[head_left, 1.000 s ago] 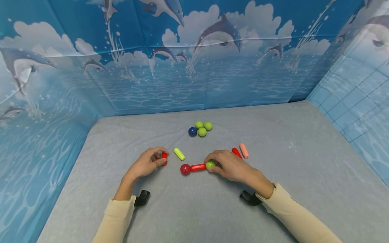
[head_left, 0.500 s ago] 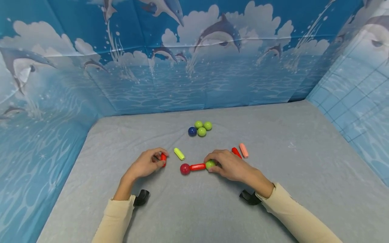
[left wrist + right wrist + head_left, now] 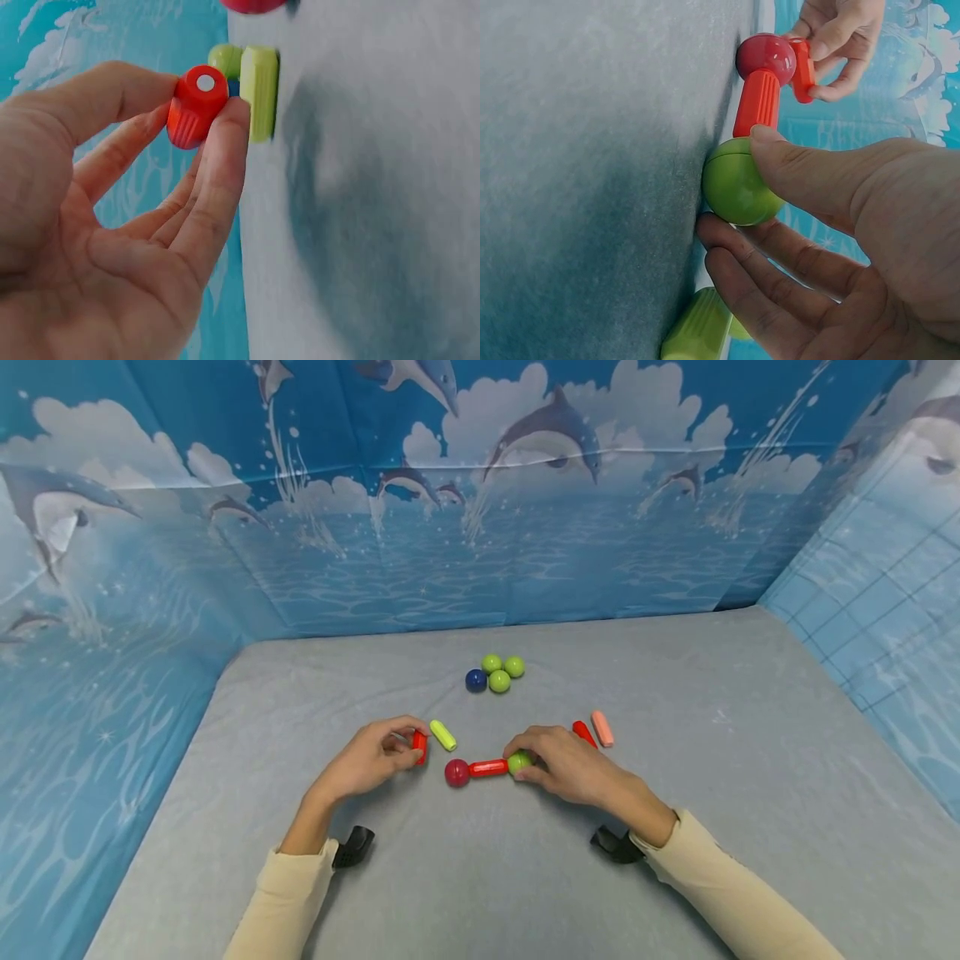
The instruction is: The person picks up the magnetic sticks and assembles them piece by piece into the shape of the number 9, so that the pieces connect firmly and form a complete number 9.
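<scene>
Red rod [image 3: 421, 747], head view: over gray cloth [image 3: 480, 877], well short of far edge, pinched in L hand [image 3: 372, 757]; yellow rod [image 3: 442, 736] lies btwn hands, R hand [image 3: 564, 764] gripping green ball [image 3: 518, 763]. L-wrist view: thumb + fingertips close on rod. R-wrist view: red connector [image 3: 757, 103] links ball w/ maroon ball [image 3: 765, 58]; lime rod [image 3: 699, 328] nr fingers.

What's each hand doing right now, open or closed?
Left hand: closed, pinching a short red ribbed rod.
Right hand: closed, holding a glossy green ball between thumb and fingers.
</scene>
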Action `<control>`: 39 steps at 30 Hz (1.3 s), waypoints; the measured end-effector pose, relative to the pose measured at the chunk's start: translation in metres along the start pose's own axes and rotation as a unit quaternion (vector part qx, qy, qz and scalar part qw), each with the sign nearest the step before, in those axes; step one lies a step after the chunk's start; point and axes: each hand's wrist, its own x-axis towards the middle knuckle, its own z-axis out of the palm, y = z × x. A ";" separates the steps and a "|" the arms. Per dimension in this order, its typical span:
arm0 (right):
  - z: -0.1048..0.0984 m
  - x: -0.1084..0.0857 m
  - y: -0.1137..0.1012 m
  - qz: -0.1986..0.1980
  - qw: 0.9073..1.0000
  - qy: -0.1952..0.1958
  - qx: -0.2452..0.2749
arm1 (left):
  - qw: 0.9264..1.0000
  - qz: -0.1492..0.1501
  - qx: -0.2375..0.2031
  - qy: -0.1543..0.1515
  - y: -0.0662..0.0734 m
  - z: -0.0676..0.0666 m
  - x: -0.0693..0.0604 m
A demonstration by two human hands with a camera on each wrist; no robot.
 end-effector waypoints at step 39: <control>-0.002 0.001 0.001 -0.004 1.000 -0.007 0.004 | 0.991 -0.011 -0.111 -0.069 0.014 0.058 -0.029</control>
